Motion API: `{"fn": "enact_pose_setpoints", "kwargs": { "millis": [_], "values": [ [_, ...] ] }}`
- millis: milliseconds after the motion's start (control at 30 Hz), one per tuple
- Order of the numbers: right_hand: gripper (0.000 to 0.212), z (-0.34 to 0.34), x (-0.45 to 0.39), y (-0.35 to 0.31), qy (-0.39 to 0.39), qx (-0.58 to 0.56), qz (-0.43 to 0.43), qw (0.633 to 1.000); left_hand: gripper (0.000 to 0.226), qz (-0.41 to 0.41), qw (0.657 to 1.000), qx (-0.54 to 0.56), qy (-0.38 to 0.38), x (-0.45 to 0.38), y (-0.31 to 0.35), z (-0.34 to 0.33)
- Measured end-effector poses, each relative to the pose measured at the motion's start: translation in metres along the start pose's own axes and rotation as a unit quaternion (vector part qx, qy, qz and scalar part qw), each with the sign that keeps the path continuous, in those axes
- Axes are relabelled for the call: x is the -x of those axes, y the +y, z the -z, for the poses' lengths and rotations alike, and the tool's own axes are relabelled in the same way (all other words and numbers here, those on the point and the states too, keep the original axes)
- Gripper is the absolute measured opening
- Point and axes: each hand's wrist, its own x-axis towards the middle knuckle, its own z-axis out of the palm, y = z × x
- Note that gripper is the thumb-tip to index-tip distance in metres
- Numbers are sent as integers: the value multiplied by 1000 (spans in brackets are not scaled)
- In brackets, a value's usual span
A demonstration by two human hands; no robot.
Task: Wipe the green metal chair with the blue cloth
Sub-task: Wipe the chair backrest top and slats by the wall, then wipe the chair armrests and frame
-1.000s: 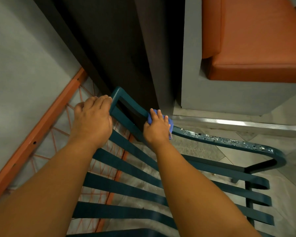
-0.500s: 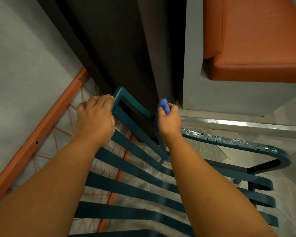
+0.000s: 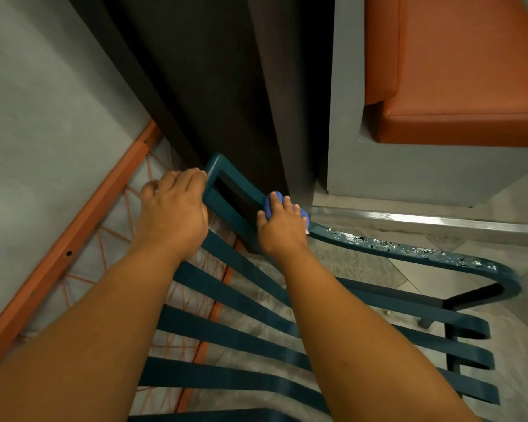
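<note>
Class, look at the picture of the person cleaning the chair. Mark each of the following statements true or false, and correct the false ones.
1. The right hand presses a blue cloth against the chair's top rail. True.
2. The left hand hangs free of the chair. False: it grips the corner of the chair frame.
3. The rail to the right of the cloth has chipped, flaking paint. True.
4. The padded bench seat at the upper right is green. False: it is orange.
5. A second cloth lies on the chair slats. False: only one cloth shows, under the right hand.
</note>
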Motion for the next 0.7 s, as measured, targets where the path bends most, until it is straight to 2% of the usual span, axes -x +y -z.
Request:
{"fn": "enact_pose_setpoints", "kwargs": {
  "millis": [100,167,267,333,367,433,500,567,700],
  "values": [
    [60,0,5,-10,3,-100,79,992,46,-4,1000,-8,1,1,0,0],
    [60,-1,14,4,0,-107,132,985,48,-11,999,-35,0,2,2,2],
    [51,13,20,20,-5,-160,94,983,57,-9,994,-110,-29,3,13,9],
    [48,24,16,17,42,-219,66,973,66,-23,987,-151,-57,0,25,8],
    [49,26,14,16,75,-213,72,971,69,-48,981,-173,-68,-3,33,5],
    [54,23,8,16,84,-99,107,986,69,-111,967,-209,-94,-9,51,-2],
    [60,13,8,23,0,15,115,993,65,-143,951,-234,-141,-13,66,-10],
    [66,5,9,36,-50,56,113,991,67,-130,939,-251,-196,-16,76,-17],
    [77,13,9,56,-5,167,89,982,72,-95,925,-284,-235,-19,89,-27]
  ]
}}
